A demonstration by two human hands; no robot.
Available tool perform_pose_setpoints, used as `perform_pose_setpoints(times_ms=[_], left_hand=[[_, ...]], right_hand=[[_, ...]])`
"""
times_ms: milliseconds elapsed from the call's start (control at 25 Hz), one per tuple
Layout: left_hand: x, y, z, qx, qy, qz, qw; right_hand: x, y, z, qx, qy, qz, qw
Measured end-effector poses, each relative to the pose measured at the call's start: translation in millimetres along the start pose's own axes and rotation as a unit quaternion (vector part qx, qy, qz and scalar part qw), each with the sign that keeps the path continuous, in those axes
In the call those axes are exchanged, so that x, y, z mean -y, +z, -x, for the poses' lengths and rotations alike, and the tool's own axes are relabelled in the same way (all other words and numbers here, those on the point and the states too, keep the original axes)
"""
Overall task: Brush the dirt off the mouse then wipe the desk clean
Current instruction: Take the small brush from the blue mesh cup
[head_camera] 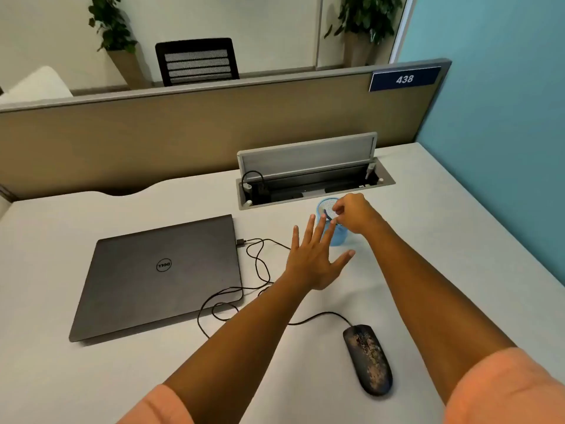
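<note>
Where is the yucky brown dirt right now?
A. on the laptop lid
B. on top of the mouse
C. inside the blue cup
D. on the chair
B: brown specks cover the top of the black mouse lying near the front of the desk, while the closed laptop lid looks plain grey and clean.

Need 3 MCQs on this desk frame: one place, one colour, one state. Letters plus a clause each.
1. Where is the mouse?
A. on the laptop
B. on the desk, near right of the laptop
C. in the cable tray

2. What colour is the mesh cup?
A. blue
B. red
C. black

3. What state is the left hand in?
A. fist
B. gripping the mouse
C. open, fingers spread

Key: 1 B, it lies on the bare desk; 2 A, the mesh is light blue; 3 C, its palm faces down and holds nothing.
</note>
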State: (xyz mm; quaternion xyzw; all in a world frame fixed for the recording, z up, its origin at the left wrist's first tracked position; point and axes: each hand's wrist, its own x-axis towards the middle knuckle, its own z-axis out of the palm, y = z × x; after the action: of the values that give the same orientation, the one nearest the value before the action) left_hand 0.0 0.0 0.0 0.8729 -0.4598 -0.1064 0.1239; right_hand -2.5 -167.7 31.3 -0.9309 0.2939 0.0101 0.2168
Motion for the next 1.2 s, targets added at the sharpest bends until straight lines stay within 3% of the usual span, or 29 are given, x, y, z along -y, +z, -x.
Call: perform_pose_setpoints(times_ms=[280,520,680,920,1200], left_hand=[[-1.8,4.4,2.4,0.015,-0.004,0.001,1.000],[3.7,4.6,2.4,0.015,-0.004,-0.008,1.000],[4.9,3.6,4.0,0.005,-0.011,-0.009,1.000],[2.2,11.2,32.1,-0.015,0.026,0.048,0.998],[0.6,50.3,105.8,0.033,0.070,0.130,0.989]], right_hand=[[7.6,5.4,-14.6,0.049,0.016,0.038,0.998],[6.4,8.5,-14.6,0.027,-0.008,0.027,0.999],[-1.0,-3.5,1.2,-0.051,-0.021,-0.104,0.993],[-9.9,-32.4,54.7,-0.217,-0.020,-0.303,0.928],[-34.7,-12.9,164.6,-0.178,0.033,-0.506,0.843]])
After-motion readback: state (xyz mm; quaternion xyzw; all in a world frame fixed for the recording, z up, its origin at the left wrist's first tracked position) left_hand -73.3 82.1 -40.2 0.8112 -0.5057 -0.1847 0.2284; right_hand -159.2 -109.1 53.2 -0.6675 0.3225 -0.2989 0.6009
